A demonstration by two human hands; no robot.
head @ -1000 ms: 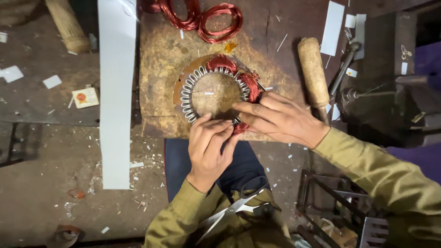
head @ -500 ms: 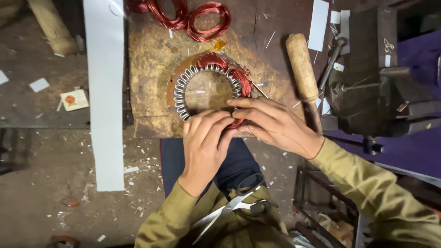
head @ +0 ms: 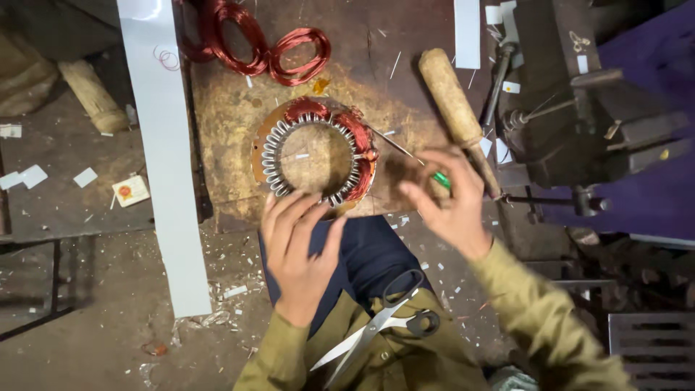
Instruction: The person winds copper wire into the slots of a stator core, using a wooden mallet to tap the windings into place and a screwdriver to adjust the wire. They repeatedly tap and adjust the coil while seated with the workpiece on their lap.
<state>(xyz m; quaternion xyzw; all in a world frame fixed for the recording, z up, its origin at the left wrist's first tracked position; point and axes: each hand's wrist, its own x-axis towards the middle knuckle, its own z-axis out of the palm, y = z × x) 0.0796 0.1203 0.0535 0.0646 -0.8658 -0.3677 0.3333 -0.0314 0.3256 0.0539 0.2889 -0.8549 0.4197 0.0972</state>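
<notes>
A round motor stator [head: 269, 156] with steel teeth and red copper windings on its far and right side lies on a worn wooden board [head: 224, 108]. The spread fingertips of my left hand [head: 298, 250] rest on the stator's near rim. My right hand [head: 452, 203] hovers to the right of the stator, off it. It pinches a thin metal tool with a green handle [head: 441, 179], whose point reaches toward the windings.
Loose red copper wire coils [head: 269, 45] lie at the board's far edge. A wooden-handled tool [head: 450, 98] and a dark metal vise [head: 572, 108] are at the right. A long white strip [head: 168, 166] lies at the left. Scissors [head: 384, 326] rest on my lap.
My right hand has lifted off the stator's near rim and moved right, now with the green-handled tool in it. My left hand stays at the near rim.
</notes>
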